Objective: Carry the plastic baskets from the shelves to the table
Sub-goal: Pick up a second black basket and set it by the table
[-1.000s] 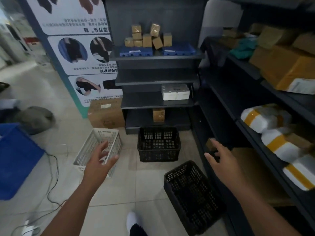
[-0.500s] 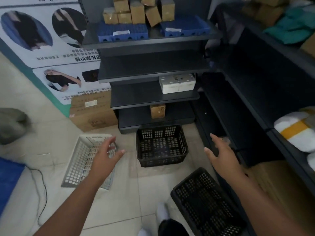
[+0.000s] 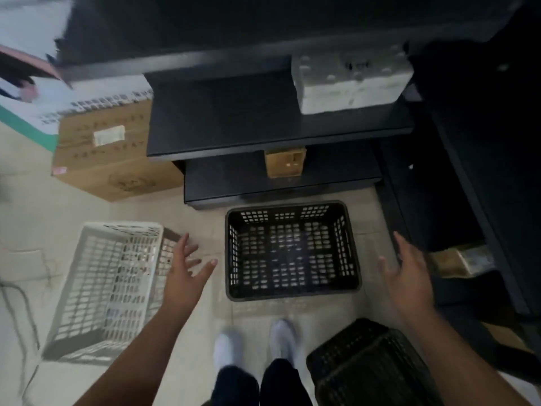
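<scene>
A black plastic basket [image 3: 291, 250] stands empty on the tiled floor just in front of the dark shelves [image 3: 263, 124]. My left hand [image 3: 186, 273] hovers open to its left and my right hand [image 3: 408, 276] hovers open to its right, neither touching it. A white plastic basket [image 3: 108, 285] lies tilted on the floor at the left, behind my left hand. A second black basket [image 3: 371, 367] sits at the bottom right beside my feet, partly cut off by the frame.
A large cardboard box [image 3: 108, 153] stands left of the shelves. A white packet [image 3: 351, 80] and a small brown box [image 3: 285, 162] rest on shelf levels. Another dark rack [image 3: 468, 171] runs along the right. Cables [image 3: 17, 306] trail at far left.
I have stepped closer and tilted my view down. Both hands have dropped lower and now flank the middle black basket.
</scene>
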